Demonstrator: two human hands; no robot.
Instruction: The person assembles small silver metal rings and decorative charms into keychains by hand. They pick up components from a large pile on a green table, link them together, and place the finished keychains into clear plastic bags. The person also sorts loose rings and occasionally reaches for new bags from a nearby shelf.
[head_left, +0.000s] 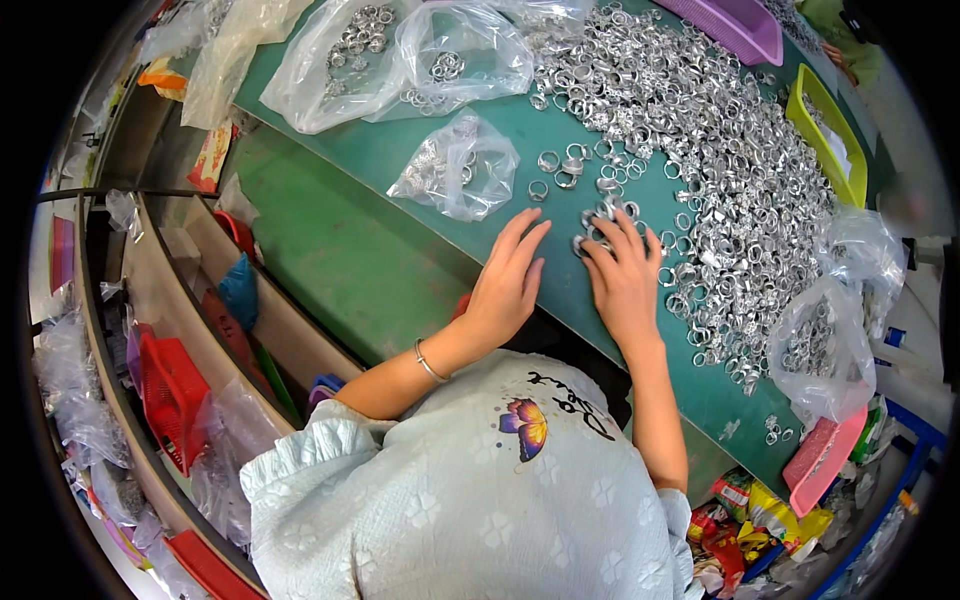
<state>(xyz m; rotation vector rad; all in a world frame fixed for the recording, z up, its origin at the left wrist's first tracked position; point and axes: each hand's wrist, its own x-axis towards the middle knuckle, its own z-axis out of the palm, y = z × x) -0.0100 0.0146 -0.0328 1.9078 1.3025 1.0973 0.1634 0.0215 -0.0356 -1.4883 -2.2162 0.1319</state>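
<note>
A large heap of silver-coloured rings spreads over the green tabletop. My right hand reaches down onto a small cluster of rings left of the heap, fingers spread and fingertips on them; what lies under the fingers is partly hidden. Beside it, near the table's front edge, my left hand has its fingers stretched out and holds nothing that I can see. A few loose rings lie just beyond both hands. Closest to the left hand is a clear plastic bag with rings inside.
Larger clear bags of rings lie at the far left. A purple basket and a lime-green basket border the heap; a pink basket sits at the right corner. Shelves with a red basket stand at left.
</note>
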